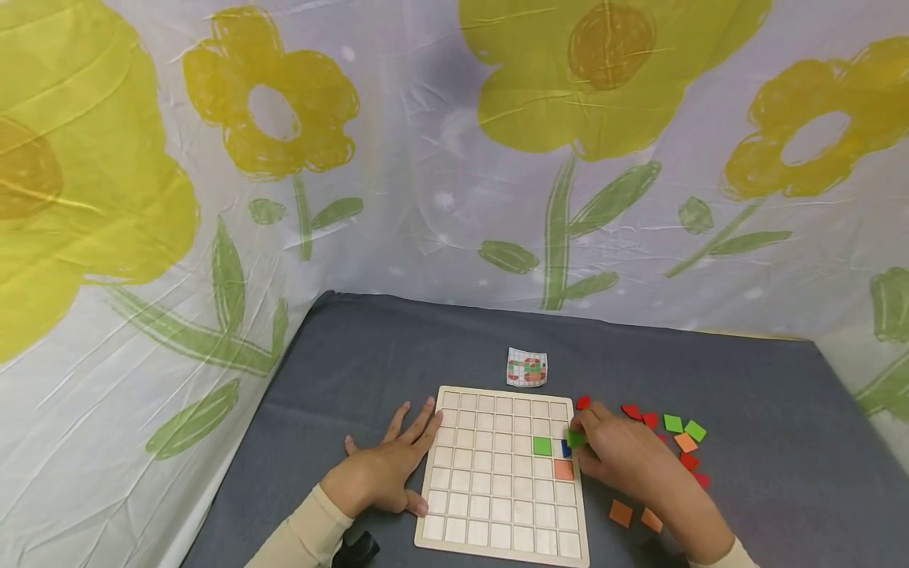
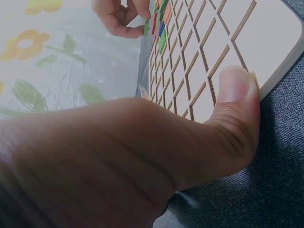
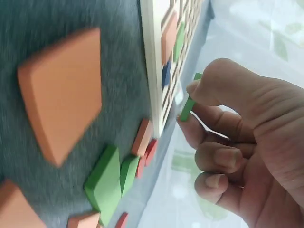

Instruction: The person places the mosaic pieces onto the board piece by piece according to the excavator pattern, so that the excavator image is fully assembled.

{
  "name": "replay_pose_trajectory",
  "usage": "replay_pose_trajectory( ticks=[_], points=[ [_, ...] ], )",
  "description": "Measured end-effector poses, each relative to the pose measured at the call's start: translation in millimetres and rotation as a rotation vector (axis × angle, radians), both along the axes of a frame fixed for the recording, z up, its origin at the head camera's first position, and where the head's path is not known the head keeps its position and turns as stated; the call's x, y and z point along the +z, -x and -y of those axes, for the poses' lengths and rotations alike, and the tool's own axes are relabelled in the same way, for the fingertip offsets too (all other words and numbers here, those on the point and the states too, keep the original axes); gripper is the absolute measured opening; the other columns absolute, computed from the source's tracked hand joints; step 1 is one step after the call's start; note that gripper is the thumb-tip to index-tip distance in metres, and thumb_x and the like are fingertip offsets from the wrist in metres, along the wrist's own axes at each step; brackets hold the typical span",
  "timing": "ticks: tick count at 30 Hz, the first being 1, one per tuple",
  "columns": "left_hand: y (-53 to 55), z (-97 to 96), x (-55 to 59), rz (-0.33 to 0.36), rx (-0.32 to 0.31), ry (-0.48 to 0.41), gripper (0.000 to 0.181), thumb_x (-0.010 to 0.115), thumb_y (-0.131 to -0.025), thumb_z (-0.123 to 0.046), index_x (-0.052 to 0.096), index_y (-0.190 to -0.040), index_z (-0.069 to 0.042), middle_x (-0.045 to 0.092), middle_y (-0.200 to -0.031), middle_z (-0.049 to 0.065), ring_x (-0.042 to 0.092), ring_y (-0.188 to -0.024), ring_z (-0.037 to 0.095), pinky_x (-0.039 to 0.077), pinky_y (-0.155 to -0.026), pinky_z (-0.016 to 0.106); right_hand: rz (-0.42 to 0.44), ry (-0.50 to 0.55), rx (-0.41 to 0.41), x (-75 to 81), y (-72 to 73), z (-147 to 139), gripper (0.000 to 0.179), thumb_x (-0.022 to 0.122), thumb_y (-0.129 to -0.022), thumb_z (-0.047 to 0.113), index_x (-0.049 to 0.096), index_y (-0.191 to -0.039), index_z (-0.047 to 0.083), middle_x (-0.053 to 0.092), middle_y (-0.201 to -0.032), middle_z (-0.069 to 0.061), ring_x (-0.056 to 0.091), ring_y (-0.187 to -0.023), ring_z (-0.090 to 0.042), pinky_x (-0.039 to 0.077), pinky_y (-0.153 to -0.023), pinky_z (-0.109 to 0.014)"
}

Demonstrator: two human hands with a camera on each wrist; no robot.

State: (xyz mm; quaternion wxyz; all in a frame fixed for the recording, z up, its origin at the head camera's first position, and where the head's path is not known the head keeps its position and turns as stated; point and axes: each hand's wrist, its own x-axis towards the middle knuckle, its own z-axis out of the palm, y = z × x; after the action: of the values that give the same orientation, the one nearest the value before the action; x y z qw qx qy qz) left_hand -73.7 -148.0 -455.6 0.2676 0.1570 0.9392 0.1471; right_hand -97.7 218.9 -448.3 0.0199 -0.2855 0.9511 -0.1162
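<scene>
A pale wooden grid board point(image 1: 481, 484) lies on the dark cloth. My left hand point(image 1: 387, 475) spreads along its left edge; in the left wrist view the thumb point(image 2: 233, 90) lies over the rim near a corner. Over the right edge of the board, my right hand point(image 1: 632, 451) pinches a small green tile point(image 3: 191, 102) between thumb and finger, tilted and off the grid in the right wrist view. On the board sit a green square tile point(image 1: 542, 446), an orange tile point(image 1: 564, 470) and a blue tile point(image 1: 566, 449), the last partly hidden by the held tile.
Loose tiles lie right of the board: several red ones point(image 1: 630, 411), green ones point(image 1: 672, 424) and orange ones point(image 1: 621, 513). A small card with a coloured grid pattern point(image 1: 527, 368) lies behind the board. A black object point(image 1: 357, 550) is near my left wrist. Flowered curtain point(image 1: 426, 197) hangs behind.
</scene>
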Motion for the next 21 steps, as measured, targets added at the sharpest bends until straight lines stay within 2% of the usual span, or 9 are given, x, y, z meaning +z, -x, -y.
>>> replay_pose_trajectory(
  ticks=[6,11,21],
  points=[
    [-0.6,0.0,-0.6,-0.001,0.003,-0.007,0.133,0.095,-0.072,-0.04,0.01,-0.173,-0.027,-0.005,-0.179,-0.005,-0.006,-0.164,0.033,0.01,-0.091,0.1,-0.035,0.018,0.079,-2.2,-6.1,10.7,0.031,0.086,-0.089,0.019,0.065,-0.111,0.009,0.06,-0.102,0.003,0.039,-0.055,0.001,0.04,-0.051,-0.02],
    [-0.4,0.3,-1.0,0.0,0.004,-0.005,0.133,0.096,-0.072,-0.041,0.01,-0.173,-0.027,-0.005,-0.179,-0.005,-0.006,-0.164,0.033,0.01,-0.091,0.1,-0.07,-0.002,0.122,-5.5,-9.7,18.2,0.033,0.089,-0.087,0.024,0.068,-0.109,0.012,0.06,-0.104,0.003,0.048,-0.063,-0.002,0.047,-0.054,-0.023],
    [-0.4,1.1,-1.9,-0.01,0.002,-0.008,0.133,0.096,-0.072,-0.042,0.011,-0.173,-0.027,-0.005,-0.179,-0.005,-0.005,-0.164,0.033,0.01,-0.091,0.1,-0.131,-0.002,0.175,-10.1,-15.7,28.1,0.022,0.083,-0.086,0.014,0.071,-0.105,0.013,0.061,-0.101,0.005,0.046,-0.062,-0.001,0.048,-0.057,-0.022]
  ],
)
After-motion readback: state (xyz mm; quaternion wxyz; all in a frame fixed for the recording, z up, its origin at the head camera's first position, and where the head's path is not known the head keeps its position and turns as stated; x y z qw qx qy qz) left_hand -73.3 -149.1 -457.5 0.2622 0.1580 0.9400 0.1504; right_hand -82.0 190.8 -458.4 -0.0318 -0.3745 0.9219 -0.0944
